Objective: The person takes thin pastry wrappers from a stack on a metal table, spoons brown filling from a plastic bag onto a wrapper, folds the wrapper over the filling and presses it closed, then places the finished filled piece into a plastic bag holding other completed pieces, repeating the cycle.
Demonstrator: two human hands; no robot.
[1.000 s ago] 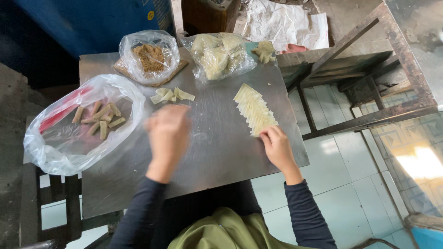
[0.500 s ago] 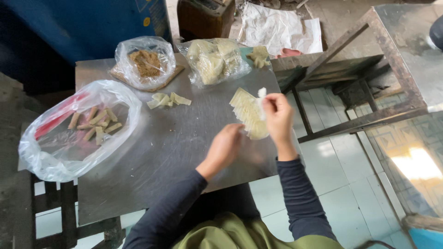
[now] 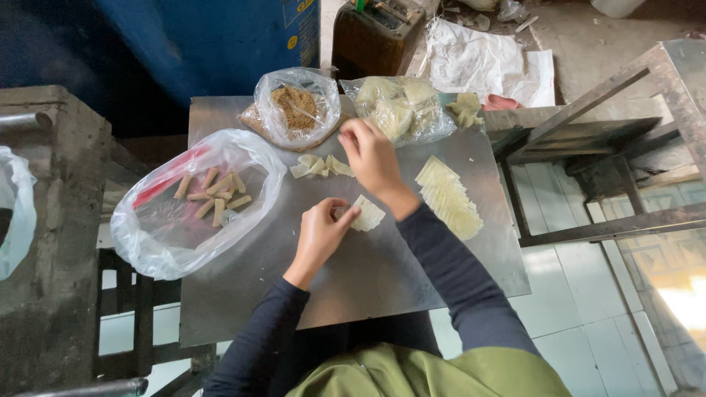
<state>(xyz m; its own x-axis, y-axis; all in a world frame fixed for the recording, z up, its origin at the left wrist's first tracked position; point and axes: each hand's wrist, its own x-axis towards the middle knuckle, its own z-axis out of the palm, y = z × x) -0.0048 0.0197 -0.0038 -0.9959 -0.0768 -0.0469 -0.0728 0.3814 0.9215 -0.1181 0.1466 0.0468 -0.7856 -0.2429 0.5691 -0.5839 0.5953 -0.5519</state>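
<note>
My left hand point(image 3: 321, 229) holds one pale square wrapper point(image 3: 367, 214) flat on the metal table point(image 3: 382, 279), fingertips on its left edge. My right hand point(image 3: 371, 154) reaches across toward the open bag of brown filling point(image 3: 296, 110), fingers bunched; what they pinch is hidden. A fanned row of wrappers point(image 3: 448, 197) lies to the right of both hands. A small pile of folded pieces point(image 3: 320, 165) sits just left of my right hand.
A large clear bag point(image 3: 193, 202) with several finished rolls lies at the table's left. A bag of pale wrappers point(image 3: 397, 110) sits at the back. A metal frame point(image 3: 603, 140) stands right, a concrete block point(image 3: 51, 220) left, a blue drum point(image 3: 220, 44) behind.
My right hand left the wrapper row and moved up toward the filling bag. My left hand moved right and now holds a single wrapper on the table.
</note>
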